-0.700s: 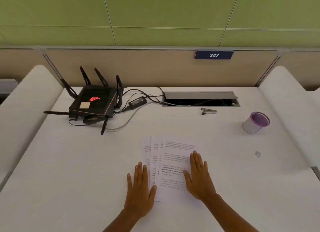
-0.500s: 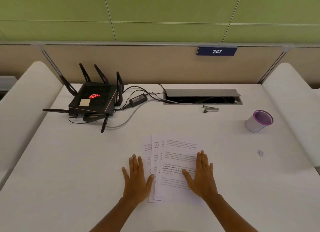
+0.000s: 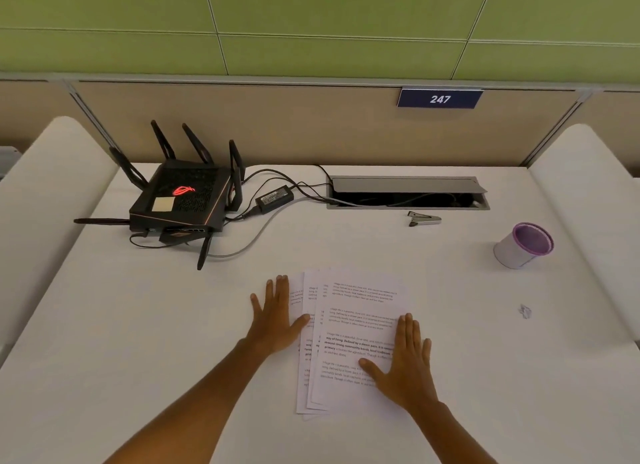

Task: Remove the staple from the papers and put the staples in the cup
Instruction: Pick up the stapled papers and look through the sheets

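A fanned stack of printed white papers (image 3: 360,311) lies on the white desk in front of me. My left hand (image 3: 275,320) rests flat, fingers apart, at the stack's left edge. My right hand (image 3: 408,363) lies flat on the lower right part of the top sheet. Neither hand holds anything. A white cup with a purple rim (image 3: 523,244) stands at the right. A small metal staple remover (image 3: 424,218) lies near the cable slot, far from both hands. No staple can be made out on the papers.
A black router with antennas (image 3: 180,200), its adapter (image 3: 274,198) and cables occupy the back left. An open cable slot (image 3: 407,192) sits at the back centre. A tiny crumpled scrap (image 3: 525,311) lies at the right. White padded dividers flank the desk.
My left hand has slid forward along the stack's left edge, and my right hand has shifted slightly right. The papers, cup and staple remover have stayed where they were.
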The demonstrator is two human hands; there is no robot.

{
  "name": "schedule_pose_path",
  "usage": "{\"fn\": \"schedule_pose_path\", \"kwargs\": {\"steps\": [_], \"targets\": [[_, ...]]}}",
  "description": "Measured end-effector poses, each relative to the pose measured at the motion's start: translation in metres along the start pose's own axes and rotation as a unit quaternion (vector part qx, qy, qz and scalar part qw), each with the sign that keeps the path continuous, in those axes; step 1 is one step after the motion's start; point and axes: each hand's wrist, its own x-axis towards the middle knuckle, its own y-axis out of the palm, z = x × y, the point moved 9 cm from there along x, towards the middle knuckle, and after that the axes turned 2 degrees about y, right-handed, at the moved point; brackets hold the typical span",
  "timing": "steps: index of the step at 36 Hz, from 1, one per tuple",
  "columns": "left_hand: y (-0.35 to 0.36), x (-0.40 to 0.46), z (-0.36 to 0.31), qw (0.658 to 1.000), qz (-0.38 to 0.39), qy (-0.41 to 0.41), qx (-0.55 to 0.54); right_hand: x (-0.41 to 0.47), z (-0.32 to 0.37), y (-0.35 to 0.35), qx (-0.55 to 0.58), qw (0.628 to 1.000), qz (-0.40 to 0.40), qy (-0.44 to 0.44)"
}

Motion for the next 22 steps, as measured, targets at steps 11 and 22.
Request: {"fn": "schedule_pose_path", "kwargs": {"steps": [11,22], "targets": [[-0.001,-0.001,-0.013,0.99,-0.045,0.026,-0.129,0.0,0.001,-0.002,-0.008,1.0,-0.006,0.01],[0.016,-0.04,-0.027,0.933,-0.117,-0.035,-0.338,0.001,0.003,-0.001,0.028,1.0,-0.004,0.012]]}}
